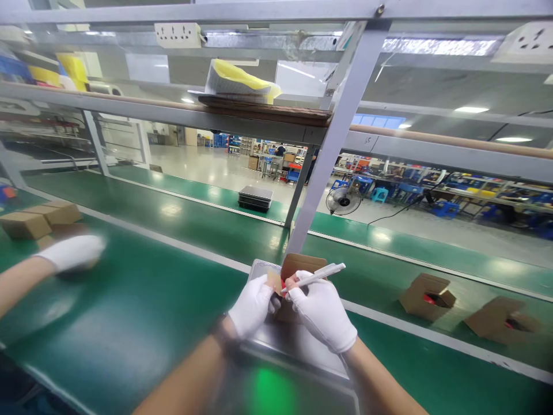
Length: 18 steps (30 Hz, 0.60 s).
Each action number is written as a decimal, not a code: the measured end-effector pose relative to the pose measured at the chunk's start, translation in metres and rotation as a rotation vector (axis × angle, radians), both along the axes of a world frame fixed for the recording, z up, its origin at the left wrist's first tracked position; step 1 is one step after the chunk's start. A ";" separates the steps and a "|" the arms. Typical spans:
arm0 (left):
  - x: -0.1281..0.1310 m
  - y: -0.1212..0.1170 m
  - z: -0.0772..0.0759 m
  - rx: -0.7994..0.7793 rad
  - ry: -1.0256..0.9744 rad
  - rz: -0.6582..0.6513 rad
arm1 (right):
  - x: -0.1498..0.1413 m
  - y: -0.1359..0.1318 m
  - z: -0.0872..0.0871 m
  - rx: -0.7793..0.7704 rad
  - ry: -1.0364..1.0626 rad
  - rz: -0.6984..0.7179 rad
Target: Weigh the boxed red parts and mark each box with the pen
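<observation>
Holding: I see both gloved hands on a small cardboard box [298,276] over a metal tray [298,346] on the worktop [142,311].
Left hand [253,305]: fingers clamped on the box side, steadying it.
Right hand [322,311]: fingers pinched on a white pen [319,275], tip at the red part [284,284] inside.
Other: co-worker's gloved hand [73,252] far left near closed boxes [41,219]; two open boxes [427,297] right.

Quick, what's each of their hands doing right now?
Left hand: closed on the small cardboard box.
Right hand: gripping a white pen, also at the box.
</observation>
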<state>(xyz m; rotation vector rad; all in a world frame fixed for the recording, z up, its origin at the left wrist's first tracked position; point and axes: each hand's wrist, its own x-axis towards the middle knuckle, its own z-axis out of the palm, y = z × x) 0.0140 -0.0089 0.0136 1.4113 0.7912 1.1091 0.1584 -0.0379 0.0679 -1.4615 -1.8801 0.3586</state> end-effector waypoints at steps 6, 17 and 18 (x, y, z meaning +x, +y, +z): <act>-0.001 0.001 -0.001 -0.005 -0.015 -0.017 | 0.000 -0.001 0.001 0.003 0.004 0.013; -0.004 0.001 -0.003 -0.047 0.038 0.013 | 0.014 -0.019 -0.005 -0.074 0.536 -0.039; -0.007 0.001 -0.002 -0.037 0.063 0.020 | 0.023 -0.027 -0.009 -0.064 0.688 -0.065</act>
